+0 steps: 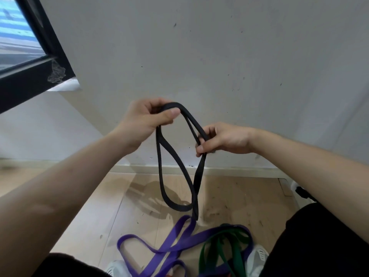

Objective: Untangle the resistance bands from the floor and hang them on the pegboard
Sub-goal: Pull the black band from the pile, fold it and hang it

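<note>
the left hand (pixel 147 118) pinches the top fold of the black band (pixel 199 176); the right hand (pixel 221 139) keeps a pinching grip on two strands lower down. the band's low end meets the purple band (pixel 186 222) on the floor (pixel 95 216). lift slowly and ease it free there, rather than yanking.

Left hand (pixel 145 122), right hand (pixel 225 139) and both forearms bare. Black legwear (pixel 323 246) at lower left and lower right. White shoes (pixel 257 256) with slotted vents, bottom edge.
</note>
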The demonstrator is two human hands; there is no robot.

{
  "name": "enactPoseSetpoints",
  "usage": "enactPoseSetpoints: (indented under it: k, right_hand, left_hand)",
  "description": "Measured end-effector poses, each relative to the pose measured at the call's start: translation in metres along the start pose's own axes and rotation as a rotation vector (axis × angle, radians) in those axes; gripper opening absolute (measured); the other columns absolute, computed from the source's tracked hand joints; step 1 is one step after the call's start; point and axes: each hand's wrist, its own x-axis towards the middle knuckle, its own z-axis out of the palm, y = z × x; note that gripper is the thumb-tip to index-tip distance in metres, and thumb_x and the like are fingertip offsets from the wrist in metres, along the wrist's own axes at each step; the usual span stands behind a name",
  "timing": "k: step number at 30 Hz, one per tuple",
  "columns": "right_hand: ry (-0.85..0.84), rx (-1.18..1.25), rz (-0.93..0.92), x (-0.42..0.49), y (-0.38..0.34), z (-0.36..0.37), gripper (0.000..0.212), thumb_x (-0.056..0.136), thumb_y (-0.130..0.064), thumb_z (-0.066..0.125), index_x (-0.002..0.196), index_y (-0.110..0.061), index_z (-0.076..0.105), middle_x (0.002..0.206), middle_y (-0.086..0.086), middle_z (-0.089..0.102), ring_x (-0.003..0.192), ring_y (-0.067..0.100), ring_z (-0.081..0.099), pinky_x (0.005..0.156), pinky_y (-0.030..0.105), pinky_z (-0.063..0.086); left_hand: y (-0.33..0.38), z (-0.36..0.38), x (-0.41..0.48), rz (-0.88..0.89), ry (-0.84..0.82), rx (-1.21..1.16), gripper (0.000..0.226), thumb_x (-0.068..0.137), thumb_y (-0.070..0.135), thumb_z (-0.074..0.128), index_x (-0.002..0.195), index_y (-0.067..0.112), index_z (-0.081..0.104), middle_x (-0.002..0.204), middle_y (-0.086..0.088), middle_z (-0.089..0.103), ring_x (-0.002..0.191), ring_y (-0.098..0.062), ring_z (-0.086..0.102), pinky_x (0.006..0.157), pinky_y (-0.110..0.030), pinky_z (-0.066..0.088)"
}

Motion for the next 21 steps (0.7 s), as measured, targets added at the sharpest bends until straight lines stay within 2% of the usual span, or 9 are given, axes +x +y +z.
enactPoseSetpoints:
  k: [2,3,5,8,11,14,18,21]
  right_hand:
    - [-0.007,-0.016,0.051,0.001,0.008,-0.002,0.023,0.081,-0.008,0.075,0.070,-0.021,0.060,0.090,0.013,0.065,0.092,0.023,0.069,0.090,0.028,0.053]
    - [0.005,-0.004,0.061,0.000,0.009,-0.003,0.021,0.082,-0.009,0.075,0.073,-0.020,0.060,0.093,0.015,0.065,0.094,0.024,0.068,0.090,0.028,0.053]
    - [0.047,-0.005,0.060,-0.001,0.006,-0.007,0.018,0.088,-0.005,0.073,0.081,-0.015,0.059,0.097,0.019,0.065,0.095,0.026,0.066,0.079,0.021,0.052]
    - [0.094,-0.032,0.023,-0.004,0.003,-0.005,0.012,0.091,-0.001,0.068,0.088,-0.009,0.059,0.095,0.021,0.062,0.092,0.026,0.062,0.070,0.019,0.050]
    - [0.145,-0.062,-0.015,-0.006,0.005,-0.003,0.026,0.087,0.004,0.070,0.075,-0.014,0.056,0.083,0.013,0.057,0.087,0.024,0.059,0.070,0.022,0.049]
    - [0.202,-0.058,-0.066,-0.007,-0.001,-0.003,0.032,0.085,0.009,0.069,0.072,-0.015,0.052,0.074,0.004,0.052,0.078,0.021,0.053,0.074,0.025,0.046]
    - [0.177,-0.049,-0.128,-0.010,-0.012,0.002,0.028,0.081,0.004,0.071,0.074,-0.015,0.051,0.083,0.013,0.048,0.080,0.024,0.049,0.081,0.033,0.043]
    - [0.113,-0.097,-0.150,-0.010,-0.017,0.010,0.025,0.084,0.004,0.069,0.077,-0.013,0.053,0.081,0.014,0.049,0.078,0.023,0.048,0.080,0.037,0.040]
  left_hand:
    - [-0.002,-0.010,0.002,-0.006,0.097,-0.031,0.006,0.091,0.014,0.071,0.096,0.014,0.073,0.076,0.008,0.067,0.073,-0.005,0.064,0.081,-0.019,0.054]
    - [-0.004,-0.016,0.002,-0.007,0.125,-0.027,0.005,0.093,0.013,0.069,0.097,0.012,0.072,0.076,0.007,0.065,0.072,-0.006,0.063,0.082,-0.020,0.054]
    - [-0.010,-0.025,0.001,-0.025,0.136,-0.012,0.007,0.095,0.013,0.067,0.100,0.011,0.072,0.078,0.004,0.063,0.072,-0.007,0.063,0.086,-0.022,0.055]
    - [-0.018,-0.037,-0.001,-0.116,0.067,-0.012,0.011,0.094,0.016,0.068,0.102,0.011,0.072,0.083,0.002,0.063,0.073,-0.009,0.064,0.090,-0.026,0.055]
    - [-0.025,-0.048,-0.005,-0.208,-0.058,0.051,0.030,0.080,0.022,0.082,0.107,0.011,0.073,0.081,0.002,0.066,0.076,-0.014,0.065,0.089,-0.033,0.056]
    - [-0.029,-0.045,-0.011,-0.272,-0.175,0.143,0.042,0.072,0.025,0.087,0.111,0.016,0.073,0.087,-0.004,0.070,0.082,-0.019,0.066,0.093,-0.037,0.054]
    - [-0.027,-0.027,-0.012,-0.261,-0.257,0.163,0.038,0.076,0.025,0.087,0.111,0.018,0.074,0.088,-0.005,0.072,0.083,-0.021,0.068,0.087,-0.032,0.054]
    - [-0.021,-0.007,-0.011,-0.215,-0.247,0.096,0.043,0.072,0.029,0.088,0.110,0.016,0.073,0.087,-0.003,0.072,0.083,-0.017,0.067,0.079,-0.024,0.054]
